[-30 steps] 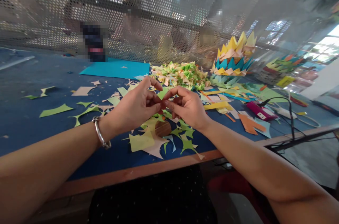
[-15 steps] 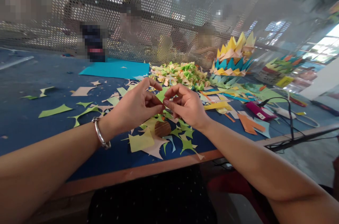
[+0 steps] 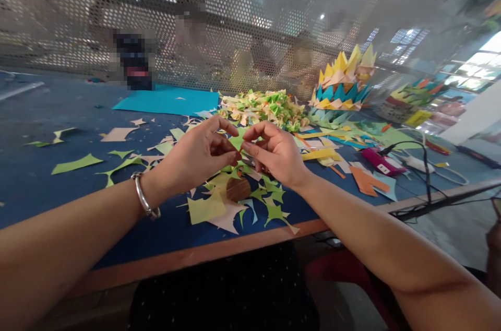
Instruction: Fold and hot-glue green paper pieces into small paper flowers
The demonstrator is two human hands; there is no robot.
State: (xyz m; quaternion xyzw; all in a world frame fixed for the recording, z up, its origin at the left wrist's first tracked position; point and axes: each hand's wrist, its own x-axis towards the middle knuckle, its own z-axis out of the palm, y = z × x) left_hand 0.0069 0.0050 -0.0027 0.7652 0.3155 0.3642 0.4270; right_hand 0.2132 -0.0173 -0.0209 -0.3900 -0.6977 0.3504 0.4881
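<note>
My left hand [image 3: 199, 152] and my right hand [image 3: 276, 152] meet at the fingertips above the paper scraps. Both are closed in a pinch, and what sits between the fingertips is too small to make out. A light green paper piece [image 3: 236, 141] shows just behind the fingertips; whether they touch it is unclear. Below them lies a round brown wooden piece [image 3: 238, 189] among green scraps [image 3: 275, 212] and a pale yellow paper [image 3: 205, 210]. A silver bangle [image 3: 144, 195] circles my left wrist.
Behind my hands is a heap of small folded papers [image 3: 266, 107]. A blue sheet [image 3: 168, 99] lies back left. At the right stand a tiered paper crown shape [image 3: 342, 85] and a magenta box with cables [image 3: 381, 162]. A perforated metal screen [image 3: 227, 23] rises behind.
The view has shifted slightly, so most things appear a little further left. My hands keep nearly the same pose, with the fingertips still together.
</note>
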